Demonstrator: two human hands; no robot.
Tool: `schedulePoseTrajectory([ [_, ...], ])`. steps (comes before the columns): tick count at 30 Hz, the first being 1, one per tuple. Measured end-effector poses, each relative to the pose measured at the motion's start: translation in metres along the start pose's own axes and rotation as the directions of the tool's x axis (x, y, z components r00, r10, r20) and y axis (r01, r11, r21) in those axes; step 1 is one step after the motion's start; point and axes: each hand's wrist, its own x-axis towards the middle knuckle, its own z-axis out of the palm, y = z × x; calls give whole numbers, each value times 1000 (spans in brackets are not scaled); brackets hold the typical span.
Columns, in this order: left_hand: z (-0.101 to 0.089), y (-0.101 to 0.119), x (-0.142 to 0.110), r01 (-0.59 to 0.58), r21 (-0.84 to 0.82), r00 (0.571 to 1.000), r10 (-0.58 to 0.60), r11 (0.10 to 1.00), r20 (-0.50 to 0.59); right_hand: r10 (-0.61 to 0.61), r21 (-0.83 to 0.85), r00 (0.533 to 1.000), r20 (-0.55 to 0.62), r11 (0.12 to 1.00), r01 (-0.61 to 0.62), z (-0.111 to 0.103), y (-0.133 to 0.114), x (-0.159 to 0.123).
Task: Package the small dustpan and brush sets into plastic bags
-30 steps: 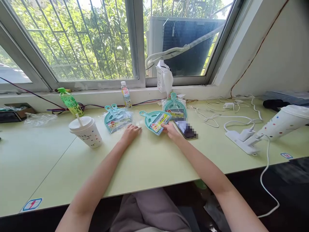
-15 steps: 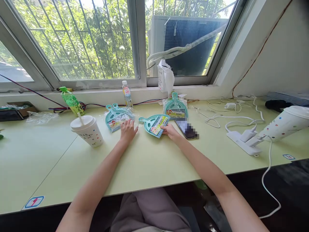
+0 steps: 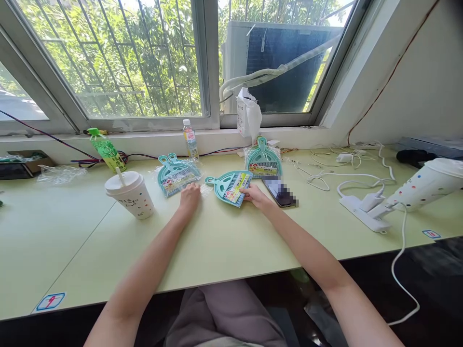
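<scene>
My right hand (image 3: pixel 255 196) grips the lower right edge of a teal mini dustpan-and-brush set (image 3: pixel 231 188) with a printed card on it. Its handle points left. My left hand (image 3: pixel 190 196) is closed, knuckles up, just in front of a second dustpan set (image 3: pixel 176 176) in clear wrapping. A bit of clear plastic (image 3: pixel 207 190) shows beside the left fist; whether the fingers hold it is hidden. Behind my right hand, a third dustpan set (image 3: pixel 263 161) in clear wrapping leans near the window sill.
A lidded paper cup (image 3: pixel 130 197) with a straw stands left, near a tilted green bottle (image 3: pixel 108 152). A clear bottle (image 3: pixel 190 140) stands by the sill. Right of my hand lies a phone (image 3: pixel 278 192). Farther right are a power strip (image 3: pixel 363 214), cables and a tipped cup (image 3: pixel 430 183).
My left hand has drawn back slightly toward me off the wrapped set, and its fingers have curled closed. The set in my right hand has shifted slightly left.
</scene>
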Motion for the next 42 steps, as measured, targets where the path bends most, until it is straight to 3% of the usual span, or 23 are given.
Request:
schedulePoseTrajectory([
  [5,4,-3,0,-79,-137,984,55,987,-170,3,-8,997,71,1000,-2,1,0,-1],
  [8,4,-5,-1,-4,-156,998,-6,988,-64,2,-7,996,90,1000,-1,1,1,-1],
  [11,1,-5,-2,27,-12,997,-26,1000,69,9,-10,994,105,1000,-8,1,1,-1],
  [20,-7,-2,2,-13,226,989,-20,974,144,30,-47,994,103,999,-25,-5,-3,4],
  [27,-5,-8,2,-17,245,992,-13,969,123,11,-34,994,108,999,-7,-7,-5,2],
  [30,-8,-9,2,50,187,996,-62,981,58,14,-40,989,148,999,-8,-6,-7,-1],
  [34,-11,-13,3,166,36,979,-160,985,-128,-8,-27,982,187,1000,13,-5,-11,-5],
  [42,-12,-17,3,200,-164,905,-246,966,-346,-129,16,984,120,992,128,-12,-17,-4],
])
